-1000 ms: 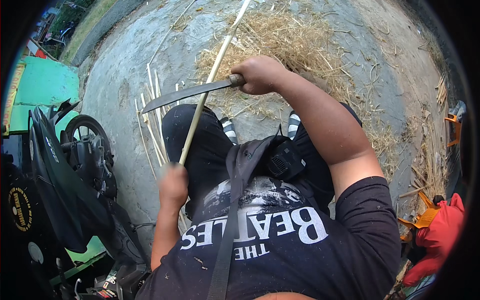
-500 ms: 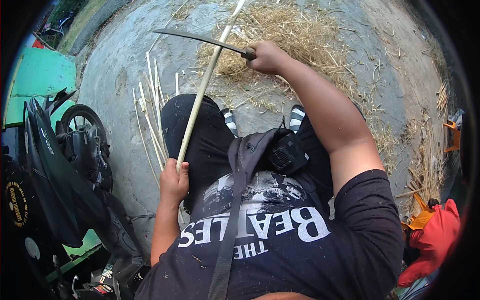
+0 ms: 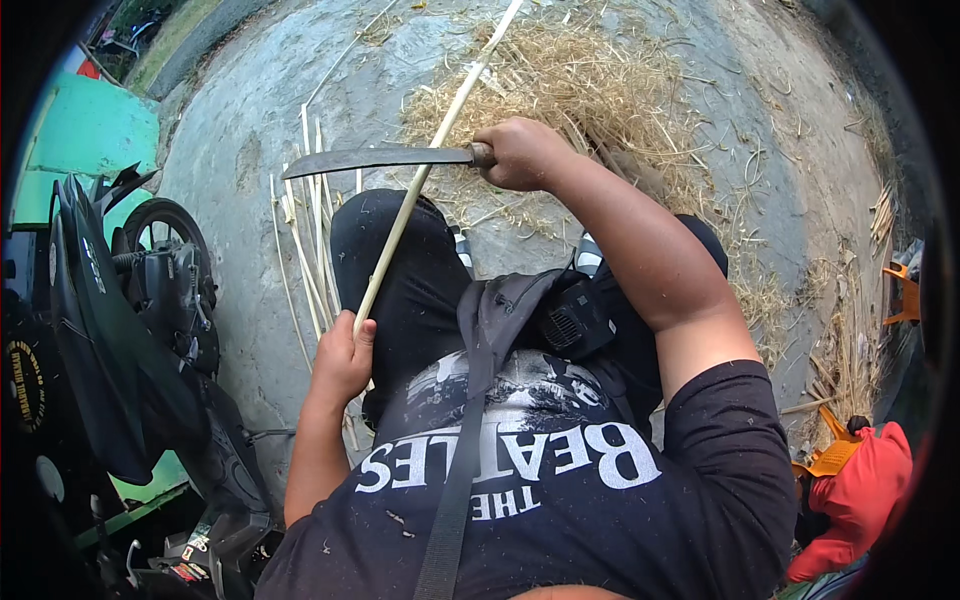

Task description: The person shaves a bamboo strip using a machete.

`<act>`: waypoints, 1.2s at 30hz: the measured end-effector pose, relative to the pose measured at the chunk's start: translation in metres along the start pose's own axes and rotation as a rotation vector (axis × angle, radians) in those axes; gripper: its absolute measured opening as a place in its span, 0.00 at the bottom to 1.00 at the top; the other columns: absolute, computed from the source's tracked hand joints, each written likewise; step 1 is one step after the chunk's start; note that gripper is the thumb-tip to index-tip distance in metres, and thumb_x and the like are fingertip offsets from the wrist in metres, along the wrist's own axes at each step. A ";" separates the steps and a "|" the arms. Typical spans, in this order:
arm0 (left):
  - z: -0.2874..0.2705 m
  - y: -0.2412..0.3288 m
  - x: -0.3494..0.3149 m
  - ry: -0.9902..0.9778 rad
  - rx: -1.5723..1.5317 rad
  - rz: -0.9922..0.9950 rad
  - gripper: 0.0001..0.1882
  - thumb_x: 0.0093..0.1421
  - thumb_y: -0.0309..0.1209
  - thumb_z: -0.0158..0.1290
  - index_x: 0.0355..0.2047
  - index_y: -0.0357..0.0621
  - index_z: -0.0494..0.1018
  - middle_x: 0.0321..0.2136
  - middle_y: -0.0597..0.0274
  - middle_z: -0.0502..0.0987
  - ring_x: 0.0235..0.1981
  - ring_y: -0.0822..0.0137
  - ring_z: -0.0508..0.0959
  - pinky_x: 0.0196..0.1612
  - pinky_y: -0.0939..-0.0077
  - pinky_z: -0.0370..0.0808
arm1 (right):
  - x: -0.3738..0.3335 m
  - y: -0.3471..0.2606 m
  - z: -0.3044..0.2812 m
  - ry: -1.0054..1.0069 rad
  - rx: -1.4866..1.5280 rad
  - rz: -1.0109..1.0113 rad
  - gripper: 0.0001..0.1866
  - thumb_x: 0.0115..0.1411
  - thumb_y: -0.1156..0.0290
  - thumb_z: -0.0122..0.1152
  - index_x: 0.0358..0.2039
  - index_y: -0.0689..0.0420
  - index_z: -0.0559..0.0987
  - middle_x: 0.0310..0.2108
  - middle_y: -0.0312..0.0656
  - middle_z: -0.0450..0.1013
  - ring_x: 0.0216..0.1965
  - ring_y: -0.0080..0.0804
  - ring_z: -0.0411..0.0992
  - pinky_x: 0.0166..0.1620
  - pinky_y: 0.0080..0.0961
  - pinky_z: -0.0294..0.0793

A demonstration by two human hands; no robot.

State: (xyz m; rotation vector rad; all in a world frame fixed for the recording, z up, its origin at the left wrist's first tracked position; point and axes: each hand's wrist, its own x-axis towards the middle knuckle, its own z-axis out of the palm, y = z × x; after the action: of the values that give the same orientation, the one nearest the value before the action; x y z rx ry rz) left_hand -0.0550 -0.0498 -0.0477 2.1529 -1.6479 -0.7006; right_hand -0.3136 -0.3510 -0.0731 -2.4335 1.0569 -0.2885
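My left hand [image 3: 343, 357] is closed round the near end of a long, pale split bamboo strip [image 3: 402, 218], beside my left knee. The strip slants up and away to the right, past the picture's top edge. In my right hand [image 3: 522, 154] is the short handle of a machete [image 3: 375, 160], gripped in a fist. Its dark, slightly curved blade points left and lies across the strip, above my left knee. Several more bamboo strips [image 3: 318, 235] lie to the left of that knee.
A heap of thin shavings [image 3: 560, 85] covers the ground ahead of my feet. A dark motorbike [image 3: 130, 330] stands at the left, near a green panel [image 3: 95, 130]. On the right are a person in red [image 3: 865, 490] and more strips along the edge [image 3: 850, 330].
My right hand has brought the machete down the strip toward me, and the blade now lies more level. The strip has tilted slightly to the right. My left hand keeps its hold.
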 end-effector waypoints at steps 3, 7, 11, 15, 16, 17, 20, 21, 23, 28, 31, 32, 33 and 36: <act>0.000 -0.003 -0.009 0.036 0.033 0.008 0.28 0.72 0.53 0.46 0.29 0.37 0.64 0.20 0.38 0.71 0.25 0.32 0.74 0.27 0.49 0.69 | -0.008 -0.017 -0.008 0.015 -0.121 -0.120 0.08 0.54 0.63 0.63 0.32 0.51 0.82 0.30 0.50 0.80 0.36 0.53 0.79 0.41 0.48 0.79; 0.001 0.017 0.000 0.052 0.020 -0.027 0.27 0.73 0.52 0.46 0.30 0.37 0.65 0.20 0.37 0.73 0.26 0.32 0.75 0.27 0.48 0.69 | 0.006 0.006 -0.018 -0.083 0.019 0.167 0.14 0.52 0.63 0.63 0.40 0.50 0.84 0.38 0.47 0.82 0.43 0.50 0.80 0.46 0.45 0.80; 0.001 -0.001 0.000 0.006 0.033 -0.006 0.28 0.73 0.52 0.46 0.30 0.38 0.64 0.20 0.38 0.73 0.26 0.32 0.75 0.27 0.49 0.68 | -0.001 0.001 -0.013 -0.044 0.044 0.105 0.13 0.53 0.63 0.62 0.39 0.49 0.84 0.38 0.47 0.82 0.43 0.50 0.80 0.47 0.44 0.79; -0.005 -0.001 -0.011 -0.002 -0.027 -0.031 0.27 0.73 0.52 0.46 0.29 0.38 0.64 0.19 0.40 0.71 0.23 0.34 0.74 0.26 0.50 0.67 | 0.006 -0.008 -0.016 -0.071 -0.016 0.041 0.13 0.54 0.62 0.62 0.37 0.52 0.84 0.35 0.49 0.81 0.42 0.50 0.80 0.46 0.44 0.80; -0.006 0.009 -0.001 0.009 -0.044 -0.029 0.27 0.73 0.51 0.46 0.28 0.38 0.63 0.18 0.41 0.70 0.22 0.36 0.73 0.26 0.51 0.67 | 0.011 0.010 -0.016 -0.077 0.056 0.112 0.13 0.54 0.62 0.62 0.38 0.52 0.84 0.36 0.49 0.81 0.42 0.49 0.80 0.47 0.44 0.80; -0.004 0.009 -0.001 0.010 -0.046 -0.022 0.27 0.73 0.51 0.46 0.28 0.38 0.63 0.18 0.41 0.70 0.22 0.36 0.73 0.26 0.51 0.67 | 0.011 0.025 -0.011 -0.082 0.130 0.182 0.13 0.54 0.63 0.62 0.39 0.53 0.84 0.36 0.49 0.81 0.42 0.49 0.80 0.47 0.44 0.80; 0.001 0.000 0.002 -0.009 0.003 0.002 0.27 0.73 0.51 0.46 0.28 0.38 0.63 0.18 0.41 0.70 0.22 0.35 0.73 0.25 0.51 0.66 | 0.007 0.017 -0.016 0.027 0.021 0.145 0.13 0.53 0.65 0.63 0.39 0.52 0.84 0.38 0.48 0.82 0.42 0.49 0.81 0.46 0.44 0.80; 0.000 -0.002 0.000 -0.014 0.010 0.007 0.27 0.73 0.51 0.46 0.28 0.38 0.63 0.18 0.41 0.70 0.22 0.35 0.73 0.25 0.51 0.66 | 0.003 0.005 -0.018 0.033 0.026 0.151 0.13 0.53 0.65 0.63 0.39 0.52 0.84 0.38 0.48 0.82 0.42 0.49 0.81 0.46 0.44 0.80; 0.000 -0.010 -0.008 0.015 0.039 0.001 0.27 0.73 0.51 0.46 0.28 0.38 0.63 0.18 0.41 0.70 0.23 0.34 0.73 0.25 0.50 0.67 | -0.003 -0.029 -0.016 -0.047 -0.099 -0.072 0.13 0.51 0.65 0.63 0.37 0.52 0.84 0.37 0.47 0.82 0.42 0.49 0.81 0.46 0.43 0.80; 0.001 0.008 0.001 0.038 0.014 -0.029 0.29 0.73 0.54 0.45 0.28 0.37 0.65 0.18 0.42 0.70 0.22 0.36 0.73 0.26 0.51 0.68 | 0.005 -0.013 -0.008 -0.073 -0.064 -0.073 0.12 0.51 0.63 0.64 0.35 0.53 0.84 0.35 0.48 0.81 0.40 0.51 0.80 0.44 0.45 0.80; -0.001 0.003 0.010 0.023 -0.007 -0.004 0.30 0.73 0.54 0.45 0.28 0.37 0.64 0.19 0.41 0.70 0.22 0.37 0.73 0.27 0.52 0.68 | 0.011 -0.010 -0.009 -0.053 -0.084 -0.049 0.12 0.51 0.63 0.65 0.35 0.52 0.84 0.35 0.48 0.81 0.41 0.51 0.80 0.44 0.46 0.80; -0.003 0.003 0.006 0.021 -0.005 0.003 0.30 0.73 0.54 0.45 0.28 0.37 0.64 0.19 0.40 0.70 0.24 0.37 0.73 0.28 0.51 0.68 | 0.008 -0.013 -0.012 -0.086 -0.055 -0.033 0.13 0.50 0.63 0.65 0.36 0.51 0.84 0.35 0.49 0.81 0.41 0.51 0.80 0.45 0.46 0.80; -0.003 0.003 0.004 0.027 -0.020 0.005 0.29 0.73 0.54 0.46 0.28 0.36 0.64 0.20 0.39 0.70 0.24 0.35 0.73 0.28 0.50 0.68 | 0.009 -0.006 -0.008 -0.073 -0.062 -0.078 0.13 0.49 0.63 0.65 0.36 0.51 0.83 0.34 0.49 0.81 0.40 0.52 0.80 0.45 0.46 0.80; -0.004 0.004 -0.009 0.052 0.084 -0.040 0.27 0.70 0.52 0.51 0.29 0.37 0.66 0.22 0.37 0.74 0.28 0.32 0.76 0.30 0.47 0.70 | -0.002 -0.007 -0.008 -0.034 -0.120 -0.127 0.12 0.47 0.64 0.65 0.33 0.50 0.83 0.33 0.48 0.81 0.39 0.51 0.81 0.44 0.46 0.81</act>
State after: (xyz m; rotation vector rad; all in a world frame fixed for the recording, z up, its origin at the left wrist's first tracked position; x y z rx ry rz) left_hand -0.0581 -0.0428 -0.0405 2.2486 -1.6386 -0.5918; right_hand -0.3131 -0.3477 -0.0628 -2.6081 0.9312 -0.2299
